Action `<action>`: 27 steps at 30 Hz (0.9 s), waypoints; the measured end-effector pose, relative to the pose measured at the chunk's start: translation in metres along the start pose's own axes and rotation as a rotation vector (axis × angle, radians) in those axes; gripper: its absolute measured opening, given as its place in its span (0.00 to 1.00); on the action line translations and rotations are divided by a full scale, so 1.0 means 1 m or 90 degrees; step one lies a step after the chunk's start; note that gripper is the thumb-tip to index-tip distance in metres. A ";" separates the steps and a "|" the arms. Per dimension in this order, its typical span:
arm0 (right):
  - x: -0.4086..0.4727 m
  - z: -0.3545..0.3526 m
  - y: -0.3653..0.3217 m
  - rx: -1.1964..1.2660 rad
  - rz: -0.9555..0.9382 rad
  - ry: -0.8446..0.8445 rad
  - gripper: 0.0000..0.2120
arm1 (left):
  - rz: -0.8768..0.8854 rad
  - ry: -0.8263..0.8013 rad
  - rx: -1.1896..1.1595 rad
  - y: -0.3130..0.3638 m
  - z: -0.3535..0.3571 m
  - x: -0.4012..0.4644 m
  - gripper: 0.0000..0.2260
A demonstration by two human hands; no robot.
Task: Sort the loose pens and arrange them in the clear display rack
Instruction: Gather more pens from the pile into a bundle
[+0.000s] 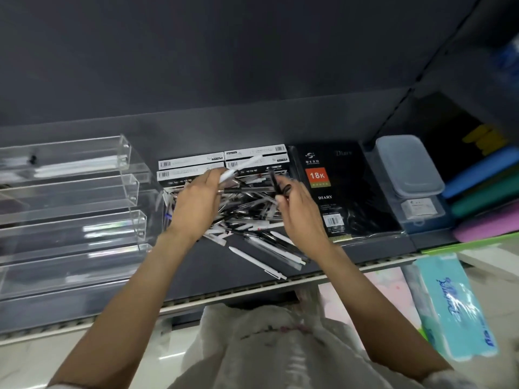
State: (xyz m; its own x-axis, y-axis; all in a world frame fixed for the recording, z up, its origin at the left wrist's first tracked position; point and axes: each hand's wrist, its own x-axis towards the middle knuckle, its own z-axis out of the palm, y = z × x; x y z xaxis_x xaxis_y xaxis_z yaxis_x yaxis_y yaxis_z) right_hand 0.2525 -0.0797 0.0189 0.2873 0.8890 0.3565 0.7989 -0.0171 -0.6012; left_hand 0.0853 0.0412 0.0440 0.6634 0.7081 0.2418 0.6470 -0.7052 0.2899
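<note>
A heap of loose black and white pens (252,220) lies on the dark shelf between my hands. My left hand (196,203) is over the heap's left side and grips a white pen (241,167) that points up and to the right. Above the heap's right side, my right hand (297,206) holds a black pen (276,183) upright in its fingers. The clear tiered display rack (84,197) stands at the left of the shelf; a few pale pens show in its top tier, the lower tiers look bare.
White pen boxes (224,161) stand behind the heap. A black diary pack (345,186) lies right of it, then a clear lidded box (407,167) and coloured folders (483,197). The shelf's front edge (252,290) runs below; a blue packet (455,307) lies lower right.
</note>
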 end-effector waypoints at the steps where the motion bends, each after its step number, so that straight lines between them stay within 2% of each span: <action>1: 0.007 -0.003 -0.002 0.041 0.030 0.024 0.19 | -0.005 -0.017 -0.020 0.005 0.001 0.004 0.19; 4: 0.024 -0.012 -0.006 0.149 0.112 0.061 0.18 | -0.053 -0.096 -0.096 0.014 0.007 0.014 0.15; 9: 0.049 -0.022 0.004 0.336 0.298 0.055 0.04 | -0.126 -0.253 -0.350 0.012 0.015 0.018 0.07; 11: 0.058 -0.028 0.011 0.470 0.406 0.086 0.06 | -0.214 -0.255 -0.512 0.011 0.017 0.016 0.08; 13: 0.057 -0.035 0.015 0.515 0.439 0.018 0.05 | -0.321 -0.244 -0.706 0.013 0.015 0.013 0.10; 16: 0.048 -0.037 0.005 0.528 0.408 -0.178 0.02 | -0.393 -0.272 -0.868 0.020 0.016 0.009 0.09; 18: 0.044 -0.034 -0.005 0.507 0.406 -0.243 0.05 | -0.418 -0.281 -0.902 0.030 0.020 0.007 0.08; 22: 0.039 -0.025 -0.012 0.354 0.371 -0.243 0.08 | -0.455 -0.250 -0.907 0.046 0.031 0.002 0.13; 27: 0.030 -0.020 -0.017 0.285 0.355 -0.226 0.12 | -0.522 -0.224 -0.976 0.056 0.039 -0.003 0.13</action>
State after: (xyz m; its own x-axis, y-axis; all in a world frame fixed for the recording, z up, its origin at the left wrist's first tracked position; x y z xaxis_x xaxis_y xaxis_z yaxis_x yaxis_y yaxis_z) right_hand 0.2583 -0.0616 0.0535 0.3368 0.8976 -0.2844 0.2777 -0.3833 -0.8809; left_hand 0.1342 -0.0015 0.0229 0.5549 0.6427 -0.5282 0.0608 0.6019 0.7963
